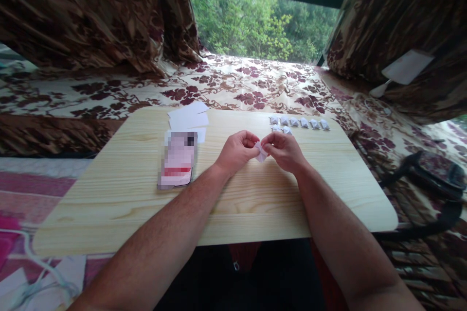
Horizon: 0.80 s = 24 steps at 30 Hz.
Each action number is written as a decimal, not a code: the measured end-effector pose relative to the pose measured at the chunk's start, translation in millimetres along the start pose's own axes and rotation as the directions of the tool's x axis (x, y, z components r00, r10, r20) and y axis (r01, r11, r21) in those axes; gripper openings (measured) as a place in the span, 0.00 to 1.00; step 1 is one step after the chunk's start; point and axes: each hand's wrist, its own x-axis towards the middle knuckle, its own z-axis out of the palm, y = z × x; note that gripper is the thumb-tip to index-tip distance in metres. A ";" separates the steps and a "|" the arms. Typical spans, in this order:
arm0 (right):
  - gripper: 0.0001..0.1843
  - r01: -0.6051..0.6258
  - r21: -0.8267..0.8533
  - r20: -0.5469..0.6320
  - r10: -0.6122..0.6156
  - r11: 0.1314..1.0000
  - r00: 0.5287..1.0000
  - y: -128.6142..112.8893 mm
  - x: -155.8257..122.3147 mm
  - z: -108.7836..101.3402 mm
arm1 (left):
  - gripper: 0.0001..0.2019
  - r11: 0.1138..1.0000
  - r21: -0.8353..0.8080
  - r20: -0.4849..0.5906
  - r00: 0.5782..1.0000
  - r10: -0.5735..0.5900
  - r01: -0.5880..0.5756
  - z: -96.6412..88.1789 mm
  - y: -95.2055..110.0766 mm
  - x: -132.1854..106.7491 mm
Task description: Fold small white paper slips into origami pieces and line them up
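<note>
Between my two hands, above the middle of the wooden table, is a small piece of folded white paper (260,152). My left hand (238,151) pinches its left side with thumb and forefinger. On the other side, my right hand (283,150) grips the paper's upper right edge between thumb and fingers. Creases show on the paper, though the fingers cover part of it. Just beyond my right hand, several small folded white paper pieces (304,122) lie in two rows; the nearer row is partly hidden by that hand.
A pixelated pink phone (178,158) lies left of my hands on the light wooden table (120,204). Behind it are several white paper sheets (188,119). A white lamp (406,67) and a black bag (434,175) are off to the right; a white cable (27,248) lies lower left.
</note>
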 end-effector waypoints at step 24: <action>0.09 0.003 0.132 0.006 -0.003 0.991 1.000 -7.9 -1.9 -2.4 | 0.13 1.000 -0.012 -0.037 0.999 0.007 -0.007 1.4 2.2 -0.4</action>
